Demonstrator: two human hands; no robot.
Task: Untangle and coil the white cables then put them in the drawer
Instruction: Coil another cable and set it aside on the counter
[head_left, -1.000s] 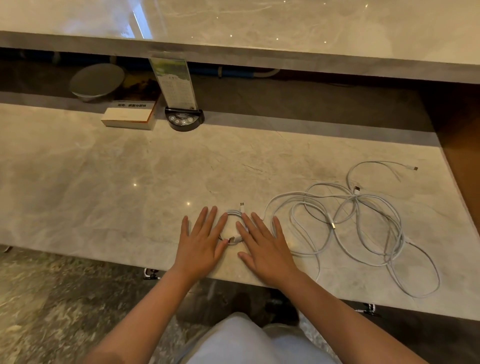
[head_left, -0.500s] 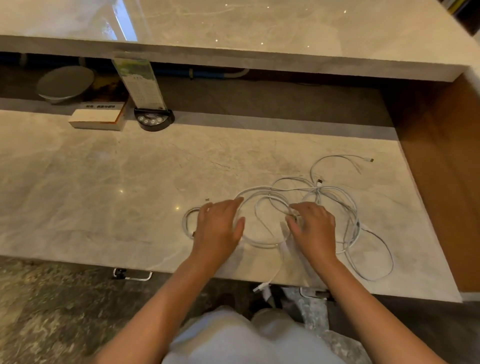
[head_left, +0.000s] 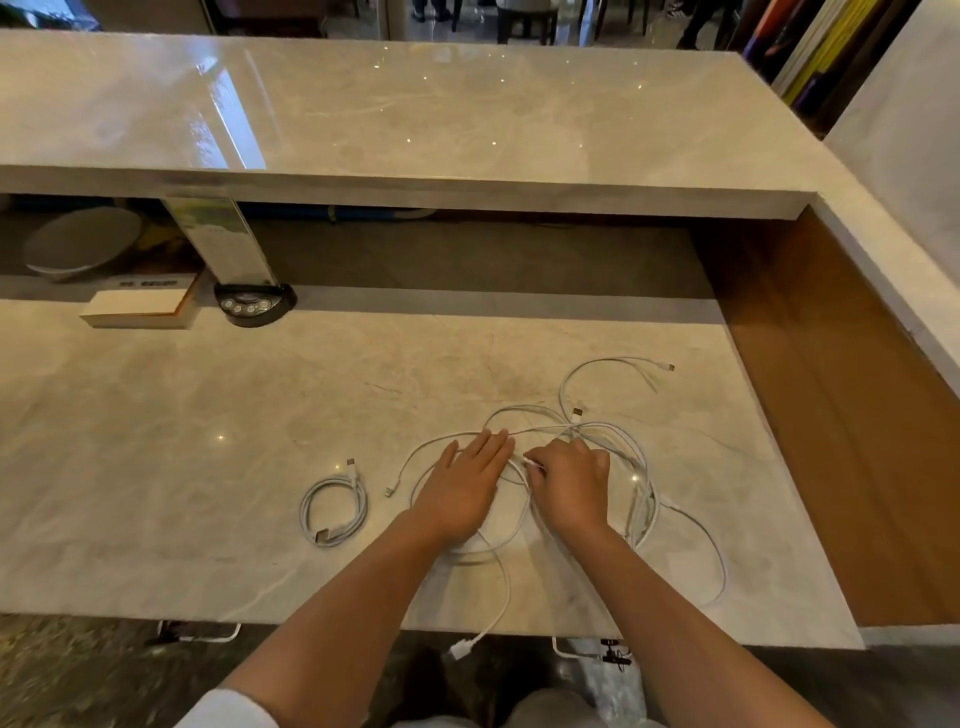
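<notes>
One white cable lies coiled (head_left: 333, 511) on the marble desk (head_left: 156, 447), left of my hands. A tangle of white cables (head_left: 631, 483) spreads across the desk to the right, with one plug end (head_left: 464, 648) hanging over the front edge. My left hand (head_left: 464, 488) rests flat, fingers apart, on loops of the tangle. Beside it my right hand (head_left: 570, 486) has its fingers curled, pinching a strand of the tangle. No drawer shows in the view.
A raised marble counter (head_left: 415, 114) runs along the back. Under it sit a grey bowl (head_left: 78, 249), a flat white box (head_left: 137, 309) and a round black stand (head_left: 254, 306) holding a clear sign. A brown wooden wall (head_left: 841, 415) bounds the desk on the right.
Both hands left the coiled cable and moved right onto the tangle. They have drawn closer together, and the right hand has closed on a strand. The camera tilted up.
</notes>
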